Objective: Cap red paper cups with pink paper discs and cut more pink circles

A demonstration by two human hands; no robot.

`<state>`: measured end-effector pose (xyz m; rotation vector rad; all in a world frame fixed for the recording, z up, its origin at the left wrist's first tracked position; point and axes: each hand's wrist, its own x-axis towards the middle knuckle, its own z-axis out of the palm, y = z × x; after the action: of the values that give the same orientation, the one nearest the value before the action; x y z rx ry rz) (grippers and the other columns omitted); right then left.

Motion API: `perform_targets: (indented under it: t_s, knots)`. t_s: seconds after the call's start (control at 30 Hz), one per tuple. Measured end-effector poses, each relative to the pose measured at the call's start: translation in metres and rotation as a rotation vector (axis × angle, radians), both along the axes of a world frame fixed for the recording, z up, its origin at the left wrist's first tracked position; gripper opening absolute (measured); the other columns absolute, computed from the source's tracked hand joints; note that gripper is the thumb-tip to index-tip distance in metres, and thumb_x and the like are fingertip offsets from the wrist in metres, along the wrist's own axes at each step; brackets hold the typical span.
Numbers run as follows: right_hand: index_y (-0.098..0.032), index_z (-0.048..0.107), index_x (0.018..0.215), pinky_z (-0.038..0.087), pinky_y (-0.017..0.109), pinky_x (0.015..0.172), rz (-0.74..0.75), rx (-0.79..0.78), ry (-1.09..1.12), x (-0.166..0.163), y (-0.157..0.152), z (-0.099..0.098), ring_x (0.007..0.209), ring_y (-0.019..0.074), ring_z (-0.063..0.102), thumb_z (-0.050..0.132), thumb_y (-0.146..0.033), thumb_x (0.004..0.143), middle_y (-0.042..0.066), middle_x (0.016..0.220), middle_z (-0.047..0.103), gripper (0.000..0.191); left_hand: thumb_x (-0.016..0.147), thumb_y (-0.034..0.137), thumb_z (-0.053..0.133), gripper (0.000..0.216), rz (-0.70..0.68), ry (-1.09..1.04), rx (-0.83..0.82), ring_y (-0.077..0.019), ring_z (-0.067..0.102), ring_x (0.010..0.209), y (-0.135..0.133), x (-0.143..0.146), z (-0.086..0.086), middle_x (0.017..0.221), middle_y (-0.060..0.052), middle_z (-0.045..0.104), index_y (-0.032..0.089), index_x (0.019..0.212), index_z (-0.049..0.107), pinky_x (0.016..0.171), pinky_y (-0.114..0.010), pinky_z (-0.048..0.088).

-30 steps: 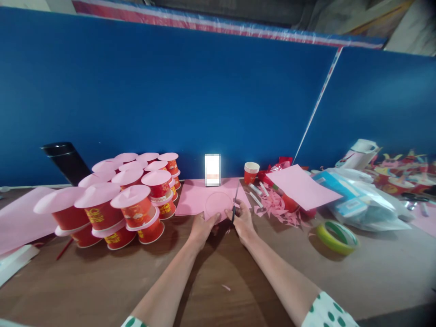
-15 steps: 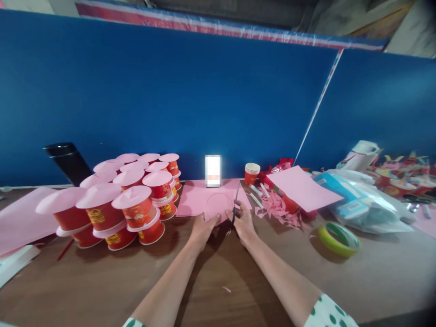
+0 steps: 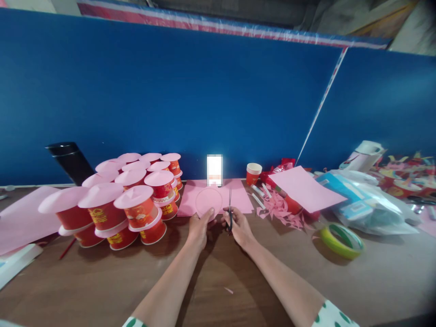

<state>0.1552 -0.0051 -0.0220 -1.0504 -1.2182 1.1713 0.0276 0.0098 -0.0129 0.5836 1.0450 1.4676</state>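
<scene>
- Wall (image 3: 170, 91): blue, with a taped seam on the right. No writing on it.
- Table (image 3: 102, 281): brown wood grain; one pink scrap lies near the front edge.
- Cups (image 3: 136, 209): red paper cups stacked in two tiers at left, each topped by a pink paper round. Yellow print on the sides is too small to read.
- Bag (image 3: 361, 200): clear plastic, at right, with a blue box inside. Its label is unreadable.
- Sheet (image 3: 240, 200): pink paper, flat at the back of the table, between the cups and a pile of pink offcuts (image 3: 282, 209).
- Flask (image 3: 70, 159): black, leaning behind the cups; contents hidden.
- Tape (image 3: 341, 240): yellow-green roll, lying flat at right.
- Left hand (image 3: 199, 227): fingers pinched on the near edge of the disc.
- Right hand (image 3: 238, 225): closed around the scissors' handles.
- Disc (image 3: 208, 200): pink circle over the sheet, just left of the scissors.
- Scissors (image 3: 230, 206): blades point away and read as one thin line.
- Lone cup (image 3: 254, 173): red with a white rim, by the wall; inside not visible.
</scene>
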Motion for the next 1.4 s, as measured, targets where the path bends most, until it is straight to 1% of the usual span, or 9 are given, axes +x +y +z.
perform_targets:
  t_s: [0.1,0.23,0.43,0.73,1.07,1.4]
  knots:
    - [-0.017,0.054,0.099,0.038,0.019,0.044,0.056,-0.012,-0.011,-0.003,-0.005,0.003,0.055,0.0106,0.055,0.054,-0.051,0.078,-0.001,0.066,0.060,0.040,0.055,0.025,0.077,0.034,-0.006,-0.010,-0.001,-0.0122,0.062,0.064,-0.001,0.000,0.000,0.080,-0.006,0.068,0.012,0.084,0.064,0.054,-0.021,0.051]
    - [-0.018,0.054,0.098,0.037,0.018,0.042,0.083,-0.023,-0.023,-0.004,-0.007,0.004,0.052,0.0099,0.054,0.056,-0.050,0.077,-0.001,0.064,0.058,0.038,0.056,0.027,0.078,0.035,-0.017,-0.003,0.010,-0.0134,0.063,0.064,0.000,0.000,-0.003,0.079,-0.006,0.068,0.011,0.084,0.063,0.057,-0.023,0.052]
    - [-0.019,0.055,0.096,0.038,0.017,0.045,0.122,0.006,-0.018,-0.005,-0.007,-0.001,0.053,0.0090,0.052,0.059,-0.043,0.077,-0.003,0.064,0.058,0.031,0.058,0.031,0.077,0.038,-0.046,0.016,0.041,-0.0157,0.065,0.067,0.003,0.000,-0.011,0.083,-0.008,0.068,0.012,0.086,0.062,0.063,-0.028,0.053]
    - [-0.019,0.056,0.094,0.037,0.017,0.043,0.112,0.002,-0.018,-0.005,-0.007,0.002,0.052,0.0092,0.051,0.061,-0.044,0.075,-0.003,0.061,0.056,0.032,0.056,0.034,0.078,0.043,-0.055,0.029,0.038,-0.0166,0.065,0.066,0.003,-0.001,-0.009,0.084,-0.010,0.068,0.009,0.088,0.062,0.062,-0.029,0.053]
    - [-0.019,0.056,0.093,0.036,0.017,0.042,0.111,0.001,-0.017,-0.005,-0.007,0.002,0.050,0.0088,0.049,0.061,-0.044,0.075,-0.003,0.060,0.055,0.032,0.056,0.033,0.078,0.043,-0.045,0.025,0.029,-0.0173,0.065,0.068,0.003,-0.001,-0.011,0.085,-0.010,0.069,0.010,0.088,0.061,0.061,-0.028,0.053]
    - [-0.019,0.056,0.094,0.037,0.017,0.043,0.105,0.000,-0.016,-0.005,-0.007,0.003,0.051,0.0087,0.050,0.061,-0.044,0.074,-0.004,0.059,0.054,0.032,0.057,0.033,0.077,0.044,-0.049,0.024,0.033,-0.0175,0.065,0.069,0.003,-0.001,-0.010,0.085,-0.010,0.068,0.010,0.090,0.061,0.063,-0.029,0.054]
